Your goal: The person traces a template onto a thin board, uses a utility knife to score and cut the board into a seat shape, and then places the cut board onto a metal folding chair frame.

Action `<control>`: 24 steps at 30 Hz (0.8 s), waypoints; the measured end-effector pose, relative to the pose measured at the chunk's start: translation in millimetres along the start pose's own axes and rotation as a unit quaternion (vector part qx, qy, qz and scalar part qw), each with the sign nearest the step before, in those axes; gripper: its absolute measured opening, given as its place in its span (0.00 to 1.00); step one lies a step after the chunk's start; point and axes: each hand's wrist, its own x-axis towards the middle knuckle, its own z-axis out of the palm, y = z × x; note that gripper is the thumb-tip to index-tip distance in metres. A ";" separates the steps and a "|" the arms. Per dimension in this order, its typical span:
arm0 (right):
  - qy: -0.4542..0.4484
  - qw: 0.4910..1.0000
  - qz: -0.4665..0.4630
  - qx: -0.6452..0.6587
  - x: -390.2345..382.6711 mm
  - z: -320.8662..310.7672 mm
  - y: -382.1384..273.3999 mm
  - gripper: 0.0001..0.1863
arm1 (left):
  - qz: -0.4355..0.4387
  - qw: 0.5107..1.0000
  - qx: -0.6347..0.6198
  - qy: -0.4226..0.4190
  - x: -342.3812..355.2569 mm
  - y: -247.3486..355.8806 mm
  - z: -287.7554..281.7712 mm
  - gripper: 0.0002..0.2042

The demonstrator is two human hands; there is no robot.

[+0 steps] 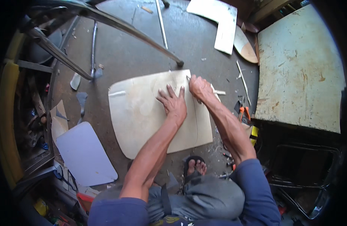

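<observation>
Cream, flat, squarish board (139,124) lies on the grey floor (124,56), well in from its L edge. Your L hand (174,105) is spread flat on it; your R hand (200,88) is curled round a mostly hidden thin tool (188,77). Prob. cutting near the dark drawn line (197,119); next move wants firm L pressure, steady R pull.

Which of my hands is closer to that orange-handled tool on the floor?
Right. Your right hand is up and to the left of the orange-handled tool; your left hand is farther left, spread on the pale sheet.
</observation>
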 end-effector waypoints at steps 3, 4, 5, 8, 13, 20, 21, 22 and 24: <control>-0.014 1.000 0.001 -0.013 -5.4 -3.7 -10.3 0.16 | -0.012 0.998 -0.062 -0.008 -0.4 -4.6 -3.4 0.57; -0.010 1.000 0.019 -0.006 -7.4 0.6 -9.4 0.17 | -0.012 0.998 -0.067 -0.011 -2.7 -2.2 -5.5 0.57; -0.006 0.999 0.038 0.001 -7.9 3.6 -8.1 0.17 | -0.012 0.997 -0.071 -0.015 -4.7 -0.4 -7.9 0.57; -0.011 0.999 0.033 0.028 -6.8 5.0 -7.5 0.18 | -0.022 0.995 -0.095 -0.026 -2.3 -0.9 -6.6 0.53; -0.022 0.998 0.035 0.044 -13.1 8.8 1.2 0.18 | -0.025 0.994 -0.107 -0.019 -1.8 -0.4 -5.6 0.50; -0.032 0.995 0.056 0.077 -23.5 19.8 4.3 0.16 | -0.030 0.994 -0.108 -0.006 1.0 5.0 2.7 0.46; -0.033 0.994 0.068 0.077 -30.4 22.1 2.5 0.16 | -0.030 0.994 -0.107 -0.003 0.8 5.1 4.0 0.46; -0.030 0.994 0.077 0.076 -37.4 19.9 -2.7 0.16 | -0.033 0.994 -0.108 0.005 3.2 4.5 7.2 0.46; -0.032 0.993 0.089 0.074 -40.2 17.2 -9.4 0.16 | -0.042 0.993 -0.111 0.022 6.7 2.3 13.3 0.45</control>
